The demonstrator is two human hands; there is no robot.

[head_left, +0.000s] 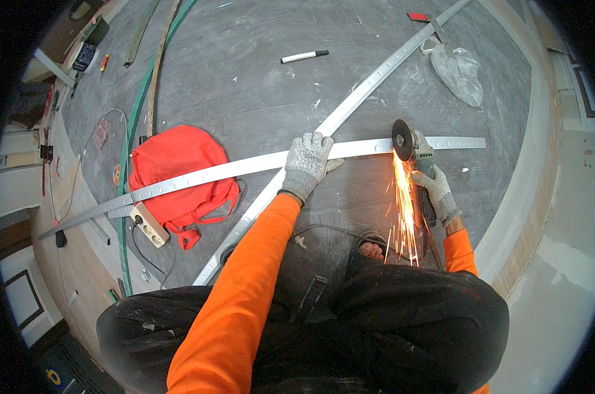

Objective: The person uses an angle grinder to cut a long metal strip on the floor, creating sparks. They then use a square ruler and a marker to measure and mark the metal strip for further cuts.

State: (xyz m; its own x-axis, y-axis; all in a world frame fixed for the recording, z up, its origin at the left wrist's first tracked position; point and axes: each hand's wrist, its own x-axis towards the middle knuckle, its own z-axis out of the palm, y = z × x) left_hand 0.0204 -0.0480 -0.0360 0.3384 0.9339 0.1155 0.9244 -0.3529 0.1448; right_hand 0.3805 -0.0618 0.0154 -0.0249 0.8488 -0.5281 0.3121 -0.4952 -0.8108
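Observation:
My left hand [308, 163], in a grey knit glove, grips a long silver metal profile [225, 171] from above, where it crosses a second metal profile [366, 87]. My right hand [438, 192], also gloved, is closed around an angle grinder [423, 157]. The grinder's dark disc [402, 139] meets the crosswise profile to the right of my left hand. Orange sparks [404, 203] stream from the disc toward my lap and bare foot [371, 250]. Beyond the disc, a short length of the profile sticks out to the right.
A red bag [179, 164] lies under the profile's left part, beside a cream power strip [149, 224]. A cable [327, 227] runs near my foot. Green strips [137, 111], a black-and-white marker [304, 57], a clear plastic bag [456, 73] and a red-handled tool [418, 18] lie farther off.

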